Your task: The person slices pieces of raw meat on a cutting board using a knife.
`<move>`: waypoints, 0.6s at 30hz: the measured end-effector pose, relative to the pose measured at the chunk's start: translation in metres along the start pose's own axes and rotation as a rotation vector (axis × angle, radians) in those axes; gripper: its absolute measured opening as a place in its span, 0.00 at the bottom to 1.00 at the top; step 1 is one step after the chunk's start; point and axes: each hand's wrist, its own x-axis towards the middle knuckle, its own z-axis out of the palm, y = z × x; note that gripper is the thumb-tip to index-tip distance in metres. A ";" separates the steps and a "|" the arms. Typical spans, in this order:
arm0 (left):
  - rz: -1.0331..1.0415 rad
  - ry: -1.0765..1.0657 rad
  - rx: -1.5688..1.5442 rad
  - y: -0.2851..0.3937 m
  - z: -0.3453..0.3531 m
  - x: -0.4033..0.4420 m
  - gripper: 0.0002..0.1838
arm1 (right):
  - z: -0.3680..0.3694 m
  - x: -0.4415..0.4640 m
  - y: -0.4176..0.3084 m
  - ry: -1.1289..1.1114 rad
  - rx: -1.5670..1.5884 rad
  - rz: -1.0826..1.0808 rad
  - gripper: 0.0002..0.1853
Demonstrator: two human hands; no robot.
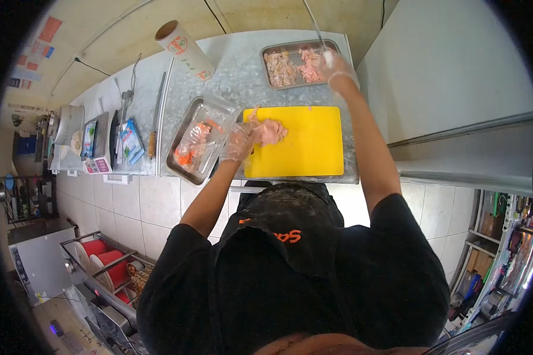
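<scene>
On the yellow cutting board (308, 145) lies a pile of pale pink raw meat (271, 131) near its left edge. My left hand (239, 142), in a clear plastic glove, is closed on the left side of that meat. Gloved as well, my right hand (336, 70) grips a knife (314, 22) by its handle, blade pointing up and away, over the right end of a metal tray (270, 46). Two heaps of cut meat (281, 68) sit in that tray. Left of the board, a second metal tray (181, 127) holds plastic film and orange-pink pieces (190, 148).
A large printed roll (186, 50) stands at the back of the metal table (237, 65). Further left are a long knife with a wooden handle (152, 142), a blue packet (131, 142) and a scale (98, 164). A grey panel (456, 71) rises on the right.
</scene>
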 end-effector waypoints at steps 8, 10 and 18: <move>-0.407 0.105 -0.731 0.074 -0.058 0.022 0.17 | -0.001 -0.084 -0.034 -0.474 0.496 -0.044 0.20; -0.354 -0.104 -0.563 0.111 -0.067 0.022 0.14 | -0.001 -0.116 -0.048 -0.504 0.437 -0.059 0.22; -0.346 -0.480 -0.433 0.141 -0.037 0.021 0.14 | -0.009 -0.169 -0.012 -0.375 0.406 -0.073 0.16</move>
